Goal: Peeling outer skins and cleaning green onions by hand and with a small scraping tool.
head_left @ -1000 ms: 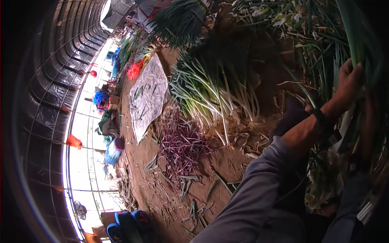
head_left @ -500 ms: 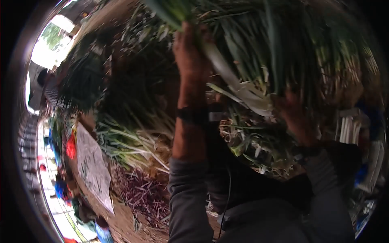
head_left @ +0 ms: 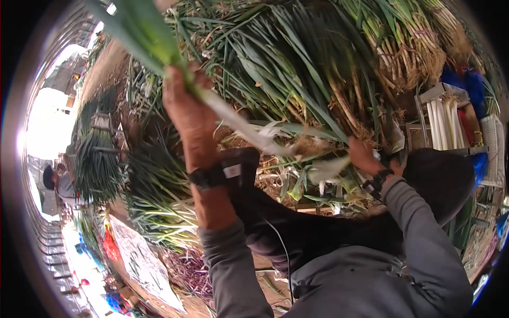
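Observation:
My left hand (head_left: 191, 103) is closed around a large green onion (head_left: 233, 119), just where its green leaves meet the white stalk. The leaves rise past the fist to the upper left, and the stalk slants down to a blurred, pale root end (head_left: 307, 146). To the right, my right hand (head_left: 365, 155) is bent with its fingers curled, near the root end but apart from it. A smeared whitish strip (head_left: 328, 168) shows beside those fingers; whether they grip it is unclear. Leaf scraps (head_left: 302, 183) lie below, between my knees.
Piled green onions (head_left: 286, 63) spread ahead, with tied bundles (head_left: 408, 53) at far right. A crate of trimmed white stalks (head_left: 445, 122) stands right. More onions (head_left: 164, 212) and purplish stalks (head_left: 191, 270) lie left, near a pale sheet (head_left: 143, 254). Another person (head_left: 63, 183) is at far left.
My left hand has moved left and down with the green onion. My right hand has come away from the stalk's root end, slightly lower, and a gap now separates them. The view has shifted.

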`<state>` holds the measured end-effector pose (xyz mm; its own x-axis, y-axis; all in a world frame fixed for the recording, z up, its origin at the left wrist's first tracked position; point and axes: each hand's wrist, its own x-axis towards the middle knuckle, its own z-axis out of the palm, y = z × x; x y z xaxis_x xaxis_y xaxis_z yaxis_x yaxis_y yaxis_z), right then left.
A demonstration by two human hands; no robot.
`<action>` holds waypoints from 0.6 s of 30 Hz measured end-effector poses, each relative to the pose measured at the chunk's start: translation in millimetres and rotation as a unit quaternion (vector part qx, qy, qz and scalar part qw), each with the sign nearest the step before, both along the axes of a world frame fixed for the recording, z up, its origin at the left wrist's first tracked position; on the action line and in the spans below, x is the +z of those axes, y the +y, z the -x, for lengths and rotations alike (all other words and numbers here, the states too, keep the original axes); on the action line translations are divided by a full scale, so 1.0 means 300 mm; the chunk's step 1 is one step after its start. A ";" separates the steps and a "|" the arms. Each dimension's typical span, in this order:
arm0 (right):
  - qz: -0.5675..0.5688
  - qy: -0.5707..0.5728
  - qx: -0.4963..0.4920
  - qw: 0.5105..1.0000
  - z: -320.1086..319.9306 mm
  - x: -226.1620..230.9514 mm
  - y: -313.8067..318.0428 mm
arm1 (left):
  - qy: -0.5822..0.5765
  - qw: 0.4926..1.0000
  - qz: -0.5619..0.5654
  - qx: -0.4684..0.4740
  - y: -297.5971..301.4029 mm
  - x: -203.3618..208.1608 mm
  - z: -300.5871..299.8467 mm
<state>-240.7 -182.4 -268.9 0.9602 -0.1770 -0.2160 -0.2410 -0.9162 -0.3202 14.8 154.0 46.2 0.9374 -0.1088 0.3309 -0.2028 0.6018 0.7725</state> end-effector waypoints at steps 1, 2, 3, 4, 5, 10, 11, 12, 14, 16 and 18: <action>0.005 0.022 0.006 1.000 0.079 -0.074 -0.084 | -0.032 0.999 -0.007 -0.013 0.026 0.010 -0.020; -0.002 0.023 0.012 1.000 0.081 -0.060 -0.066 | -0.036 0.999 -0.012 -0.008 0.056 0.013 -0.025; -0.026 0.083 0.023 0.996 0.094 -0.008 -0.048 | -0.037 0.999 -0.017 -0.001 0.082 0.016 -0.025; -0.047 0.143 0.031 0.988 0.100 0.066 -0.027 | -0.033 0.999 -0.022 0.000 0.089 0.022 -0.031; -0.060 0.052 0.021 0.997 0.062 0.137 0.002 | -0.035 0.999 -0.020 -0.015 0.064 0.036 -0.044; -0.328 -0.250 0.148 0.899 -0.316 0.627 0.301 | -0.006 0.998 -0.027 -0.065 -0.014 0.004 -0.080; -0.308 -0.242 0.200 0.898 -0.368 0.714 0.358 | -0.005 0.997 -0.029 -0.065 -0.019 -0.006 -0.091; -0.286 -0.233 0.250 0.895 -0.405 0.766 0.393 | -0.010 0.996 -0.011 -0.093 -0.029 -0.016 -0.105; -0.296 -0.227 0.279 0.885 -0.448 0.728 0.420 | -0.013 0.992 0.006 -0.126 -0.047 -0.021 -0.129; -0.335 -0.220 0.294 0.867 -0.463 0.688 0.436 | -0.028 0.984 0.027 -0.174 -0.042 -0.019 -0.147; -0.353 -0.239 0.282 0.859 -0.428 0.665 0.411 | -0.015 0.984 0.038 -0.176 -0.039 -0.025 -0.148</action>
<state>-112.2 -59.1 -69.3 0.8589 0.3590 0.3654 0.4921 -0.3803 -0.7831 59.3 142.2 38.7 0.8360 -0.3979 0.3779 0.0060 0.6952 0.7188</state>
